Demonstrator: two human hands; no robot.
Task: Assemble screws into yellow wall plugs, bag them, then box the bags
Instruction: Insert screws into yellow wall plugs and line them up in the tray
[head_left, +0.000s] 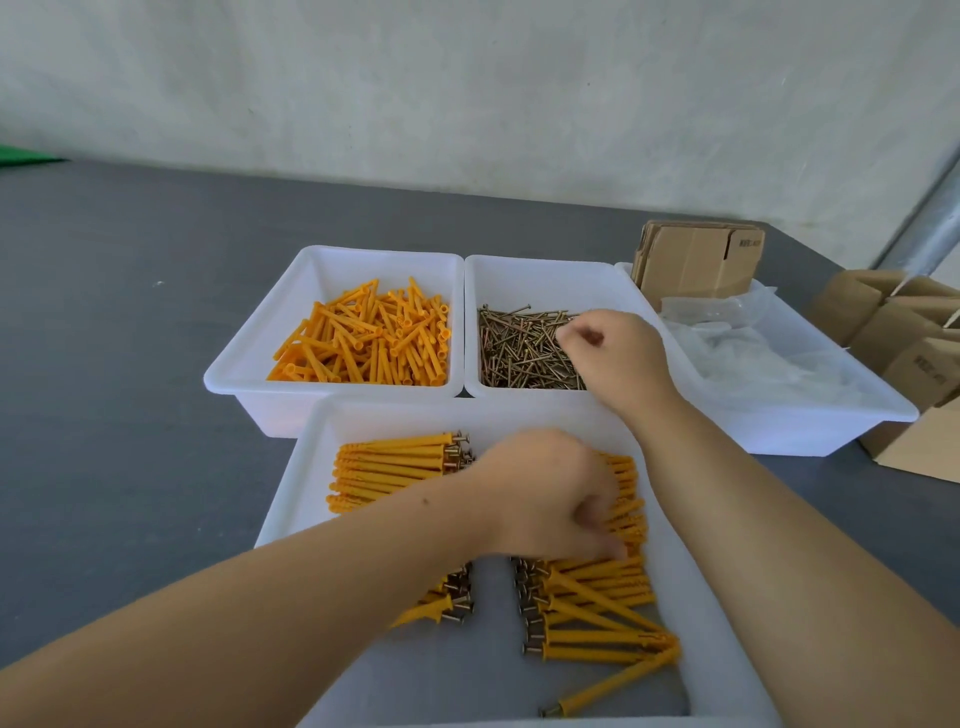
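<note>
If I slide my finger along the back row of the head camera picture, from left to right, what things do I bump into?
White plastic tub of loose yellow wall plugs → white plastic tub of brown metal screws → white plastic tub of clear plastic bags → brown cardboard boxes at the table's right edge.

A grey table (130, 364) meets a pale wall (467, 78); a metal pipe (930, 223) stands right.
</note>
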